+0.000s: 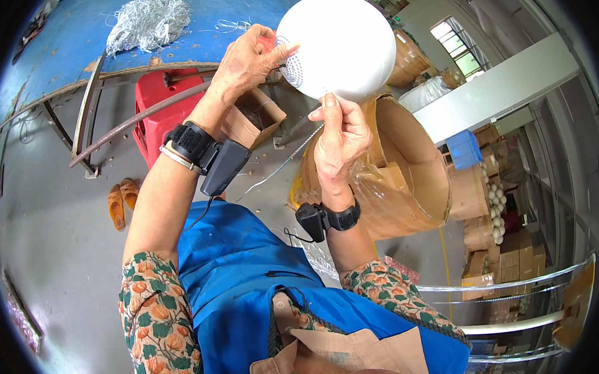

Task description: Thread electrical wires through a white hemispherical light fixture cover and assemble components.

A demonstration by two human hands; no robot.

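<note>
A large smooth white ball point(346, 41) is up in front of me, with a round patch of small silvery dots point(293, 65) on its left side. My left hand point(248, 59) is closed at that patch, its thumb against the dots and its other fingers curled at the ball's edge. Close below the ball, my right hand point(341, 135) is closed with thumb and forefinger pinched together on a thin silvery beaded strip point(282, 166). The strip's loose length hangs down to the left. What supports the ball is hidden.
Silvery strands point(150, 21) are heaped on the blue table point(60, 57). Below stand a red stool point(150, 103) and a small open carton point(264, 115). A big open cardboard box point(412, 169) is close at right. Orange shoes point(116, 207) lie on the floor.
</note>
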